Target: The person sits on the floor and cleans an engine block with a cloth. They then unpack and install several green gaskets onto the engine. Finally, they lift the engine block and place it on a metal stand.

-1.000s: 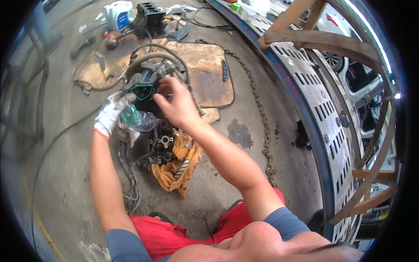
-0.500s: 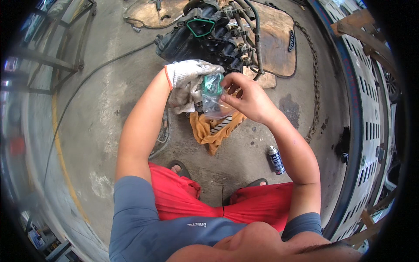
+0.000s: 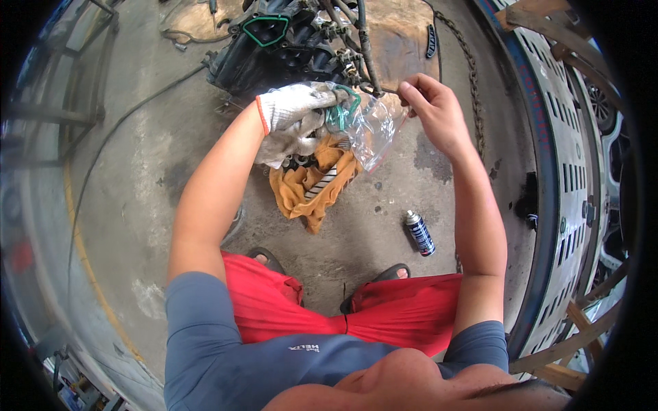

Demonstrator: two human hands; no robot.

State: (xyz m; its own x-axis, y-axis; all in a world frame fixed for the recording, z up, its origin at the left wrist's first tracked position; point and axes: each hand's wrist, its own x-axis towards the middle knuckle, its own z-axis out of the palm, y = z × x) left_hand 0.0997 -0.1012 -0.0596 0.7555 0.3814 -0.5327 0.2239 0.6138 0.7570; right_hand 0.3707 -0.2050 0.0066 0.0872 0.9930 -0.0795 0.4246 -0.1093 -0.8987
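I hold the clear plastic bag (image 3: 377, 137) near the center of the frame; its film is thin, glossy and crinkled, full of white glints, with a narrow red strip along its right edge. At its left end sit the green seals (image 3: 339, 118), slim loops bunched together; I cannot tell whether they lie wholly inside the film. My left hand (image 3: 305, 106), in a white knit glove (image 3: 279, 111) with an orange cuff, curls its fingers around that end. My bare right hand (image 3: 433, 111) pinches the bag's upper-right edge between thumb and fingertips.

At upper center, the engine part (image 3: 288, 65) is dark, hard and ribbed, with 1 green gasket (image 3: 265, 30) outlining an angular opening. Just below my left hand are bunched off-white fabric (image 3: 288, 144) and a soft, folded orange cloth (image 3: 295, 188). Rough gray concrete (image 3: 363, 222) stretches between the cloth and the spray can (image 3: 419, 234), lower right of center; farther right, a chain (image 3: 473, 75) and a slotted metal ramp (image 3: 570, 178) edge my working room.
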